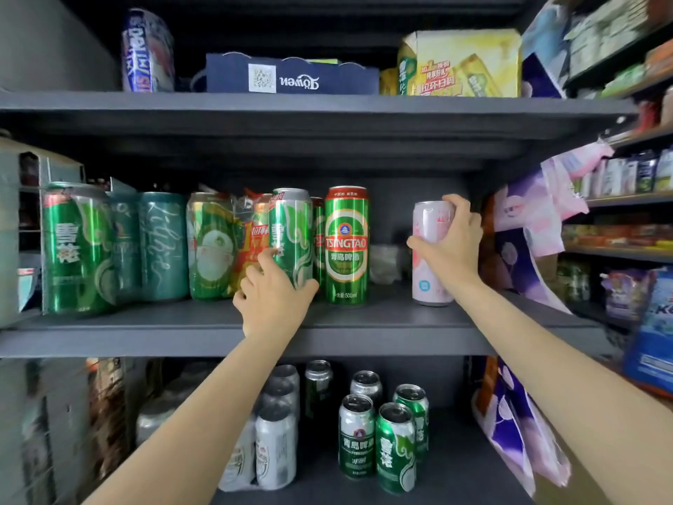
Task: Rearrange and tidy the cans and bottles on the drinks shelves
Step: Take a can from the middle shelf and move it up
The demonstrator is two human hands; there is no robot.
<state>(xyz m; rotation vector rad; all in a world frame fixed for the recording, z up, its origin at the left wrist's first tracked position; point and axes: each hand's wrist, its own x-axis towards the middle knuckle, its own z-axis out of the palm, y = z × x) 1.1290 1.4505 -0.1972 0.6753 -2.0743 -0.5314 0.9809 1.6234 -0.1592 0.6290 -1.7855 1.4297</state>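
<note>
On the middle shelf [182, 337] my left hand [271, 297] grips a tall green can [291, 227] standing upright beside a green Tsingtao can [346, 246]. Further right, my right hand [451, 238] grips a pink and white can [429, 256] from its right side; this can stands upright on the shelf, apart from the others. To the left stand a shrink-wrapped pack of green cans [218, 246], two teal cans [160, 246] and another green can [76, 249].
The lower shelf holds several green cans [378, 439] and a wrapped pack of silver cans [269, 439]. Above sit a dark blue tray [291, 76], a yellow beer carton [462, 65] and a blue can [145, 52]. Purple and pink packages [524, 220] crowd the right side.
</note>
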